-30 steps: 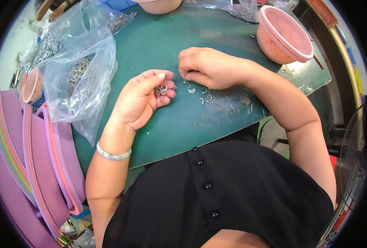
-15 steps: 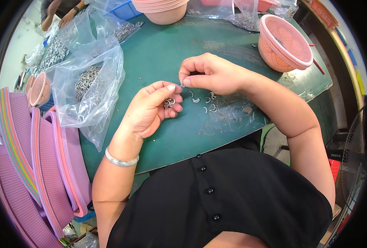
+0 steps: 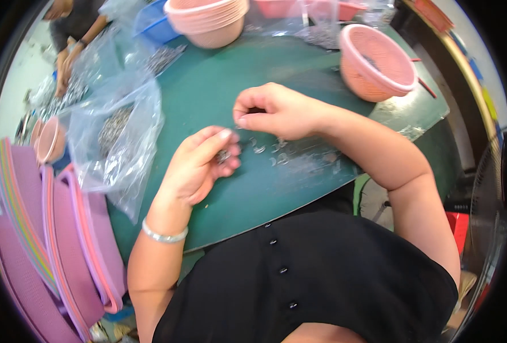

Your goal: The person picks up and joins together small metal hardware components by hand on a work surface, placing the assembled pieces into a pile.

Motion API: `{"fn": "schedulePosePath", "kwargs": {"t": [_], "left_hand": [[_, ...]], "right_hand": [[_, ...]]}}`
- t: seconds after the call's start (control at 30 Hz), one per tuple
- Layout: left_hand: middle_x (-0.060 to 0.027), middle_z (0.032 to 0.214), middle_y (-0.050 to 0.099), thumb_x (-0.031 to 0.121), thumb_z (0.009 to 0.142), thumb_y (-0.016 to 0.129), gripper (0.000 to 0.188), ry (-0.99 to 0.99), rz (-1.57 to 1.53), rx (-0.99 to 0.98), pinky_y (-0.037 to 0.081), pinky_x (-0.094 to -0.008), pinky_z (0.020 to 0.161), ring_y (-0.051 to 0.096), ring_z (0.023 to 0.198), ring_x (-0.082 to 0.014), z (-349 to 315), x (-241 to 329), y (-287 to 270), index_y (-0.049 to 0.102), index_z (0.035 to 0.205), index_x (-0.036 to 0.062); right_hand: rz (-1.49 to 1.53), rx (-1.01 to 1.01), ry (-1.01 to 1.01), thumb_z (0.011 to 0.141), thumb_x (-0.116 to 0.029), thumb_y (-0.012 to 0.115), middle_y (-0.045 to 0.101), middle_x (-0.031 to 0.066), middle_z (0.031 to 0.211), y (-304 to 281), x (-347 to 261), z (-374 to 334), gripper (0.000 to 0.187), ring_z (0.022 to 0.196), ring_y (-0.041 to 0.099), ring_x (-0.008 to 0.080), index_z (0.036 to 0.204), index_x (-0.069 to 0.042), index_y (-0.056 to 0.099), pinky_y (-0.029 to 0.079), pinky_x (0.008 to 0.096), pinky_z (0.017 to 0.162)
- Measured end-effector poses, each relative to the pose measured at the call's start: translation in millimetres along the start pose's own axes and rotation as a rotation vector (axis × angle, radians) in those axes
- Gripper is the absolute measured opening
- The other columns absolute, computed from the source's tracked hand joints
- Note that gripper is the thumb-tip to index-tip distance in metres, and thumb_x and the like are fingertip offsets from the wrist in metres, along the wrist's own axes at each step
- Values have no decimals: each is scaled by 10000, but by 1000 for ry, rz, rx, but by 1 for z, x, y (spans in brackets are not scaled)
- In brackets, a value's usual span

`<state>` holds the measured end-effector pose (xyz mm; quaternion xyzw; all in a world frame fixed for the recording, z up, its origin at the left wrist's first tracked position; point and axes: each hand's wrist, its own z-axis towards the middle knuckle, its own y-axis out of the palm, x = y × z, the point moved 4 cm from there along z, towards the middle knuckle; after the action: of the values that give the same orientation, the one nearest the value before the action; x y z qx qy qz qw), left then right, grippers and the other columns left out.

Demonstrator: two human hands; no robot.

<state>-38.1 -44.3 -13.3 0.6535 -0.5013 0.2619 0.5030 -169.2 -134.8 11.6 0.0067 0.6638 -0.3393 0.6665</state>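
Note:
Over the green table (image 3: 207, 80), my left hand (image 3: 199, 163) is turned palm up with its fingers curled around a few small curved metal pieces (image 3: 223, 156). Its thumb presses toward the index fingertip. Just right of it and a little farther away, my right hand (image 3: 285, 111) pinches thumb against index finger, close to the left fingertips. What the pinch holds is too small and blurred to make out. More loose curved metal pieces (image 3: 258, 147) lie on the table below my right hand.
A clear plastic bag (image 3: 136, 166) of metal pieces lies at the left, near purple baskets (image 3: 79, 240). Stacked pink baskets (image 3: 207, 26) stand at the back, and another pink basket (image 3: 373, 68) tilts at the right. A co-worker's arm (image 3: 65, 66) reaches in at the far left.
The whole view has shifted slightly and blurred. My hands keep nearly the same pose, fingertips close together. The co-worker's hands have come down toward the metal pieces at the far left.

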Motion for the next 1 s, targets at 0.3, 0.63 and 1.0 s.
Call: {"fn": "schedulePosePath", "kwargs": {"t": [0.3,0.63,1.0], "left_hand": [[-32,743,531,84,868,467,144,122,-162,74,357,-177,471,470,580,-84,-2,9,-29,527,971,2],[-47,809,514,77,879,431,198,159,-182,123,382,-180,514,469,658,-98,0,12,-38,494,1039,-21],[-47,799,527,88,869,460,188,157,-143,100,400,-189,525,483,661,-102,1,13,-33,504,1013,-25]], "right_hand": [[-1040,969,-175,681,-24,529,594,158,664,-109,-103,-72,111,605,598,245,756,2,605,463,326,555],[-987,396,-251,722,-23,571,538,81,770,-73,-58,-35,102,730,549,213,825,-20,573,439,295,645],[-633,-126,-236,696,-97,592,551,115,792,24,1,18,87,802,549,291,760,-42,611,452,368,710]]}}
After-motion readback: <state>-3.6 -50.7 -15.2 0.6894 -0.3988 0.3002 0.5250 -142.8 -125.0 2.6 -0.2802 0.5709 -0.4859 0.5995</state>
